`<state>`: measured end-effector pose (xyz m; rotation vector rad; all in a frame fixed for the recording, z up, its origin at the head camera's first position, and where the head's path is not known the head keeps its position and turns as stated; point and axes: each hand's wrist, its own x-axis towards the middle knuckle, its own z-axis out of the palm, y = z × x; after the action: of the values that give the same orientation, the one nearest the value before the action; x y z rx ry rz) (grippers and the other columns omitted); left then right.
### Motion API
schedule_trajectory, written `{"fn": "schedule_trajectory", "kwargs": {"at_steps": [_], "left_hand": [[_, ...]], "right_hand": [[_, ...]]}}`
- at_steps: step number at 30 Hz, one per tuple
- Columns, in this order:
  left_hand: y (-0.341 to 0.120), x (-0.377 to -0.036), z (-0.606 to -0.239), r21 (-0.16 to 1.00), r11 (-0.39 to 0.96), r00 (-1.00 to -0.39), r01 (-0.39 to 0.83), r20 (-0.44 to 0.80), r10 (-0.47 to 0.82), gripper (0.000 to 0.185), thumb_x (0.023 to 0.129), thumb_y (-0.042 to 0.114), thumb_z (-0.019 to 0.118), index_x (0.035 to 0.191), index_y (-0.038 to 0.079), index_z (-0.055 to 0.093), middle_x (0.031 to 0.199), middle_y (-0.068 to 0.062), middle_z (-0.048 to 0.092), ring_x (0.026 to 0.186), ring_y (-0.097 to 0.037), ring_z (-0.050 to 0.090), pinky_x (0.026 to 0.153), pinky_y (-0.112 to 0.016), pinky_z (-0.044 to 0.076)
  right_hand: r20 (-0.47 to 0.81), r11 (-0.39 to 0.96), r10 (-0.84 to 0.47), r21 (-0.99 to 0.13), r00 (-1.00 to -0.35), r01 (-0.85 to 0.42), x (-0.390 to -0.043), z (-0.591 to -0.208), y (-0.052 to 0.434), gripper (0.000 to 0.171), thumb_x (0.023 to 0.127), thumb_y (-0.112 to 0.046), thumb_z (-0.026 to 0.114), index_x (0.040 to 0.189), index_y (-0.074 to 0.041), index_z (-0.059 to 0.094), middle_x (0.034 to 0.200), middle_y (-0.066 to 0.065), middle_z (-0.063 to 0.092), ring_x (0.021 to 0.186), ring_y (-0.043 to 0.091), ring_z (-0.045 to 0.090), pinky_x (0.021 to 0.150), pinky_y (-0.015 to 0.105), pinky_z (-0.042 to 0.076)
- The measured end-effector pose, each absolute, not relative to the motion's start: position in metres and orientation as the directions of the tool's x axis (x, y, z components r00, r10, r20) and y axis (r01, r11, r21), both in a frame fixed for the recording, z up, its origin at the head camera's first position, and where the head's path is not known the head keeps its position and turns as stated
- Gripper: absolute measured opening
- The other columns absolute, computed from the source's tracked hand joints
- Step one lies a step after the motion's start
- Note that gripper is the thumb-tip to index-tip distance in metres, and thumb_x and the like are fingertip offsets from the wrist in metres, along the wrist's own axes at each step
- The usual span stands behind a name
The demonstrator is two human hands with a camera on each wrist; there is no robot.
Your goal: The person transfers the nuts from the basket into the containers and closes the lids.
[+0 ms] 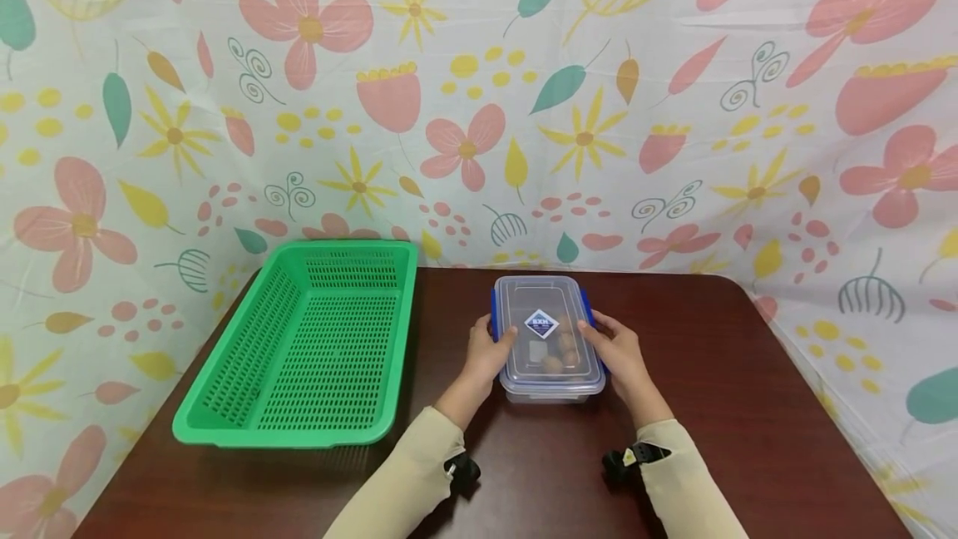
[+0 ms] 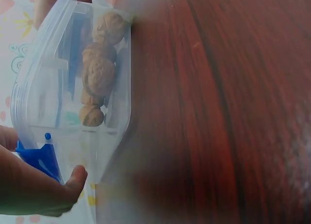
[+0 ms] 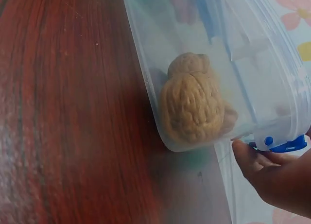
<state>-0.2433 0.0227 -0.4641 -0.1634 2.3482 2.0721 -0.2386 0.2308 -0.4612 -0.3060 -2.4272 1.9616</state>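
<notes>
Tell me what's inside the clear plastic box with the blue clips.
Walnuts lie inside the clear box, several in the left wrist view; the exact count is unclear since they overlap. The lid is on, and its label covers part of the inside.

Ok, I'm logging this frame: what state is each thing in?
Box: lid on, standing on the table.
Walnuts: inside the box.
Basket: empty, upright, left of the box.
Left hand: grips the box's left clip.
Right hand: grips the right clip.
</notes>
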Motion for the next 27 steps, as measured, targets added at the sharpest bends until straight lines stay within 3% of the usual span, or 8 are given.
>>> {"fn": "schedule_trajectory", "kwargs": {"at_steps": [4, 11, 27], "left_hand": [[0.027, -0.247, -0.465, 0.992, 0.106, -0.998, -0.067, -0.066, -0.017, 0.059, 0.097, 0.01, 0.053, 0.146, -0.008, 0.026, 0.138, -0.031, 0.041, 0.128, -0.041, 0.043, 0.109, -0.049, 0.033], [0.032, -0.245, -0.466, 0.987, 0.15, -0.997, -0.059, -0.065, 0.038, 0.063, 0.101, 0.01, 0.044, 0.148, -0.012, 0.009, 0.149, -0.036, 0.02, 0.139, -0.045, 0.023, 0.116, -0.051, 0.017], [0.029, -0.235, -0.464, 0.975, 0.209, -0.995, -0.081, -0.091, 0.04, 0.06, 0.102, 0.008, 0.04, 0.149, -0.011, 0.008, 0.152, -0.033, 0.014, 0.142, -0.044, 0.014, 0.116, -0.052, 0.011]], "right_hand": [[-0.081, 0.217, 0.151, -0.97, -0.985, 0.113, -0.244, -0.463, 0.227, 0.064, 0.097, -0.029, 0.059, 0.145, 0.005, 0.036, 0.141, 0.027, 0.045, 0.12, 0.03, 0.052, 0.084, 0.018, 0.05], [-0.05, 0.262, 0.154, -0.961, -0.987, 0.089, -0.24, -0.463, 0.225, 0.059, 0.1, -0.02, 0.055, 0.145, 0.009, 0.031, 0.145, 0.029, 0.038, 0.131, 0.036, 0.043, 0.102, 0.043, 0.041], [0.01, 0.351, 0.205, -0.934, -0.979, 0.064, -0.23, -0.468, 0.215, 0.051, 0.1, -0.016, 0.052, 0.144, 0.006, 0.037, 0.143, 0.027, 0.04, 0.127, 0.03, 0.045, 0.101, 0.039, 0.042]]}}
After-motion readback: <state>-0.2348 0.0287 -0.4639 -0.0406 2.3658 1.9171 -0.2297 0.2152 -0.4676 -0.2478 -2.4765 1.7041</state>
